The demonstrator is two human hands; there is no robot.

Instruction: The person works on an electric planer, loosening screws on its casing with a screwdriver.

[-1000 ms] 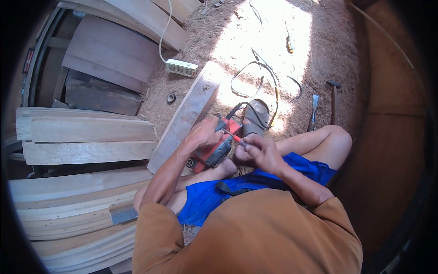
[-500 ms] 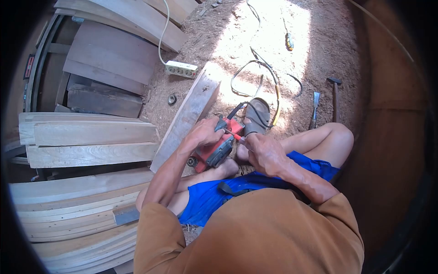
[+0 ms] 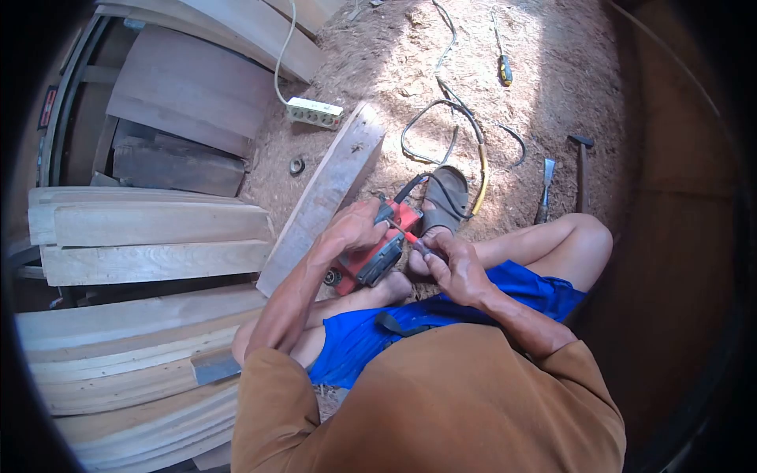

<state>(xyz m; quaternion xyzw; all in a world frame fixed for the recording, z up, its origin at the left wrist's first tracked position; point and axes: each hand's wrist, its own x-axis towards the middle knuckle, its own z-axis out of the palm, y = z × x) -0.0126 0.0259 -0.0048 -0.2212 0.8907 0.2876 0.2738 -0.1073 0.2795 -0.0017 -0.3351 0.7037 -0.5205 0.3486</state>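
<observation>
A red and black electric planer (image 3: 363, 258) rests by my crossed legs, against the wooden beam. My left hand (image 3: 356, 226) is closed around its dark handle, near where the black cord comes out. In my right hand (image 3: 460, 272) is a screwdriver with a red handle (image 3: 411, 236), held between thumb and fingers. The screwdriver's thin shaft points at the planer's handle, close to my left fingers. Its tip is too small to make out.
A thick wooden beam (image 3: 326, 195) lies left of the planer. A power strip (image 3: 314, 112), tape roll (image 3: 296, 165), yellow-black screwdriver (image 3: 505, 71), chisel (image 3: 546, 189) and hammer (image 3: 582, 169) lie on the shavings-covered floor. Stacked boards (image 3: 158, 226) line the left. A sandal (image 3: 444, 199) stands ahead.
My right hand has turned on the screwdriver, its fingers loosened and showing more of the handle. My left hand stays on the planer. The view has shifted slightly and the sunlit patch looks dimmer.
</observation>
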